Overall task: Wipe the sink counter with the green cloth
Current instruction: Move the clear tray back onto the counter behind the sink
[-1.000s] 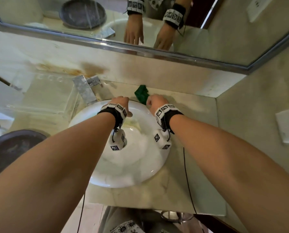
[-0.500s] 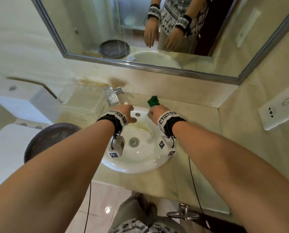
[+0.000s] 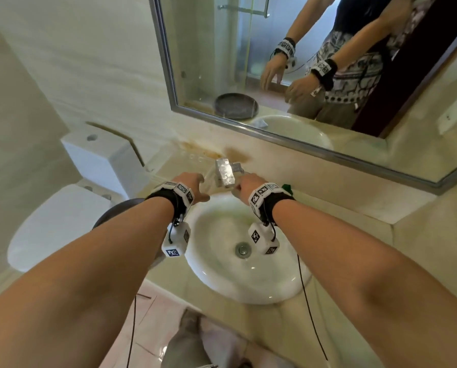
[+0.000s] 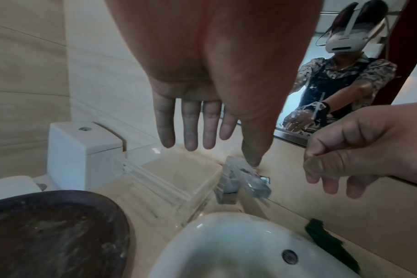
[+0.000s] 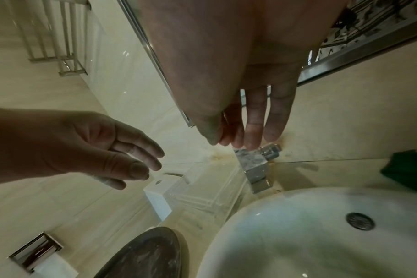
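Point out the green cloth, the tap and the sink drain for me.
green cloth (image 5: 407,170): right wrist view, middle of the crumpled fabric.
tap (image 3: 224,173): head view, flat top of the spout.
sink drain (image 3: 242,249): head view, centre of the metal ring.

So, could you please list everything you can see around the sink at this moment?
green cloth: one, dark green, on the counter right of the faucet
counter: one, beige marble, around the basin
basin: one, white, set in the counter
faucet: one, chrome, behind the basin
clear box: one, transparent, left of the faucet
dark bowl: one, dark brown, left of the basin
toilet: one, white, far left
mirror: one, silver frame, on the wall
left hand: open, holds nothing
right hand: fingers relaxed, near the faucet, holds nothing
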Demonstrator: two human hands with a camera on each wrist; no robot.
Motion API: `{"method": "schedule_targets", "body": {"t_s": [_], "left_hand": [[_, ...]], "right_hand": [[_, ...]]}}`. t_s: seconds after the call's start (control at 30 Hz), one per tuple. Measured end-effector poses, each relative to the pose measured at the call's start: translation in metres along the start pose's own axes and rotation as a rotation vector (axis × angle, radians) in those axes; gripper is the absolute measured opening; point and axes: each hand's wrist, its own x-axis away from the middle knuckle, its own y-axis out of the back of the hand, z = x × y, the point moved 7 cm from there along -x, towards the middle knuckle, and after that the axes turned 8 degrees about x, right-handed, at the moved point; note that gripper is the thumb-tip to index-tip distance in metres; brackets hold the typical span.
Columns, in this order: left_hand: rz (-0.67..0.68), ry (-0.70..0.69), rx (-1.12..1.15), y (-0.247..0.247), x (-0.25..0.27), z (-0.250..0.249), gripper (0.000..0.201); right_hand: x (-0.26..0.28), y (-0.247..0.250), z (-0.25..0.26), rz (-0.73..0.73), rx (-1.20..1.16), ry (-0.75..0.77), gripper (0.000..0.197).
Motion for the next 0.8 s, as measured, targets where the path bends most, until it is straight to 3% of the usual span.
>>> {"method": "schedule_targets", "body": {"t_s": [0.17,0.37,0.47,0.63,0.8], "left_hand": [[-0.003,0.050,0.010,0.022,-0.033,0.057,0.067],[0.043,0.102,-0.006,0.040,-0.089,0.120,0.068],[0.073,0.135,-0.002,0.042,-0.117,0.151,0.073],[0.119,0.194,0.013,0.035,-0.161,0.198,0.085],[0.137,0.302,0.035,0.020,-0.199,0.240,0.102]], "right_hand": [[-0.055,0.009,0.038,0.004,0.023,-0.007,0.027],[-0.112,0.008,0.074,0.078,0.032,-0.037,0.014],[-0.143,-0.006,0.087,0.158,-0.019,-0.074,0.025],[-0.174,-0.035,0.084,0.198,-0.158,-0.298,0.040],[-0.199,-0.067,0.079,0.340,-0.383,-0.529,0.070]]}}
